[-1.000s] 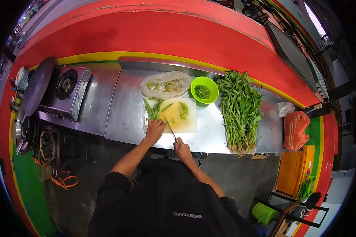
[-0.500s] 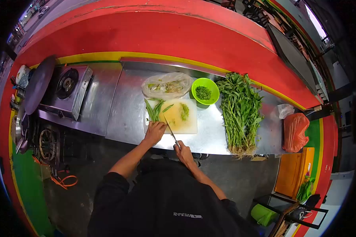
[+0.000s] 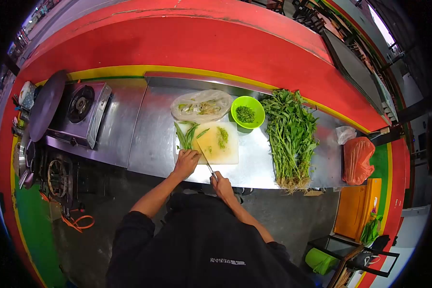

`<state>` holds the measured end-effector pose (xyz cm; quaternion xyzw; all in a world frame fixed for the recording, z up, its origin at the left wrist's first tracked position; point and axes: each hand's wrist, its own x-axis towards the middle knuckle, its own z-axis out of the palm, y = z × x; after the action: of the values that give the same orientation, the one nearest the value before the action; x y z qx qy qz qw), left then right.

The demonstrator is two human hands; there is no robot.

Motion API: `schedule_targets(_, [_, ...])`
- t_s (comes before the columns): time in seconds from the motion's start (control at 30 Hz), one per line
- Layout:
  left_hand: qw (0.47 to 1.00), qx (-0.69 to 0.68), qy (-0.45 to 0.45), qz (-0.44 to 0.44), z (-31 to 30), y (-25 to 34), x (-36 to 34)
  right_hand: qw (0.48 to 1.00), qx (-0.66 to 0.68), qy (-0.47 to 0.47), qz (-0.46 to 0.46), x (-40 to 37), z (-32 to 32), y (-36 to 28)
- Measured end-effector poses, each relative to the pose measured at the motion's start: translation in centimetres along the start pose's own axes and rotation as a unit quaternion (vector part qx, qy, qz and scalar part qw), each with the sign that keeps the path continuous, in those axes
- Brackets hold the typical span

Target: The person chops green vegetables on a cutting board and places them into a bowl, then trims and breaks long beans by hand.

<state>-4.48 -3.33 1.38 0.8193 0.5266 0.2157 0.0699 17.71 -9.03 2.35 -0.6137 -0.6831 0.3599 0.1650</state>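
Observation:
A white cutting board (image 3: 229, 156) lies on the steel counter, with a little heap of chopped greens (image 3: 222, 138) on its right part. My right hand (image 3: 221, 185) is closed round the handle of a knife (image 3: 206, 160), whose blade points up and left over the board. At the board's left edge my left hand (image 3: 187, 162) has its fingers closed on the lower end of some green leaves (image 3: 186, 137), close to the blade. Behind the board are a plastic bag of trimmings (image 3: 201, 105) and a green bowl (image 3: 247, 125) holding chopped greens.
A large bunch of leafy greens (image 3: 291, 139) with roots lies right of the bowl. Farther right sit a red plastic bag (image 3: 358, 161) and a small clear bag (image 3: 345, 135). A gas stove (image 3: 98, 117) and a dark round pan (image 3: 48, 105) stand at the left.
The view has shifted slightly. Both hands stay almost where they were, with the knife still at the leaves.

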Motion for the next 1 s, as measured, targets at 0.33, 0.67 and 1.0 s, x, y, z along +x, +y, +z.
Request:
schedule_targets(0.33, [1.0,-0.004,0.002,-0.002,0.1,-0.3,-0.1,0.999,0.05,-0.012,-0.004,-0.3,-1.2,0.0])
schedule_targets(0.67, [1.0,-0.009,0.006,-0.007,0.0,-0.1,-0.1,0.999,-0.027,-0.027,-0.016,0.1,-0.5,1.2])
schedule_targets(1.0, [1.0,0.011,0.024,-0.005,0.5,-0.1,0.0,1.0,0.016,0.014,-0.003,-0.2,-0.2,1.2])
